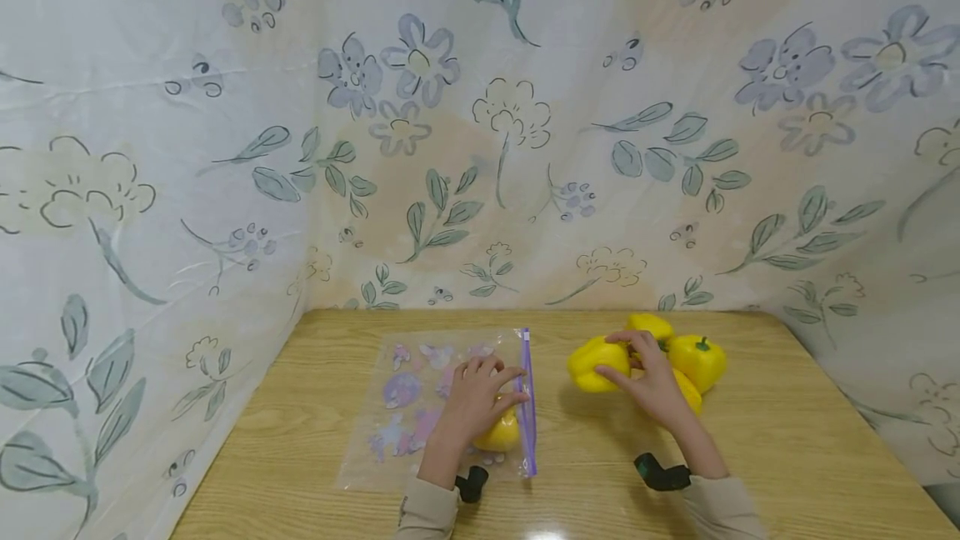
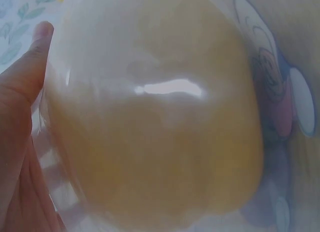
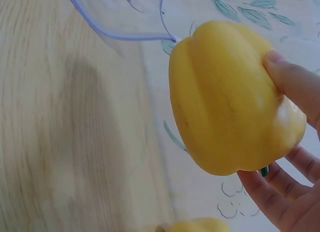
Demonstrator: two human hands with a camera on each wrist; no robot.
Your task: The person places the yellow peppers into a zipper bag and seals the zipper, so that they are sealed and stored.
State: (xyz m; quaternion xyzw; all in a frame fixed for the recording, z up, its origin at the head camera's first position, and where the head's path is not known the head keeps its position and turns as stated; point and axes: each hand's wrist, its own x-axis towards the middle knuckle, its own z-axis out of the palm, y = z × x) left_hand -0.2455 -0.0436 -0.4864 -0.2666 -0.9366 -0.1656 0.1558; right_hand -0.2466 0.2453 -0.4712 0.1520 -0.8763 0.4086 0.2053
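Observation:
A clear zip bag [image 1: 360,465] with a purple zip edge and pastel prints lies on the table, holding a yellow bell pepper [image 1: 497,435] near its mouth. My left hand [image 1: 474,402] rests over the bag, thumb and forefinger apart at the zip edge. In the left wrist view, plastic film covers the bagged pepper [image 2: 165,137], with my thumb [image 2: 40,51] beside it. My right hand [image 1: 652,377] grips another yellow bell pepper [image 1: 596,363] to the right of the bag. Its smooth lobed end points away from my palm in the right wrist view.
Several more yellow peppers [image 1: 701,361] stand close behind and beside my right hand. A floral cloth [image 1: 495,157] hangs behind the wooden table [image 1: 300,440] and along both sides. Black wrist mounts [image 1: 660,473] sit at both wrists.

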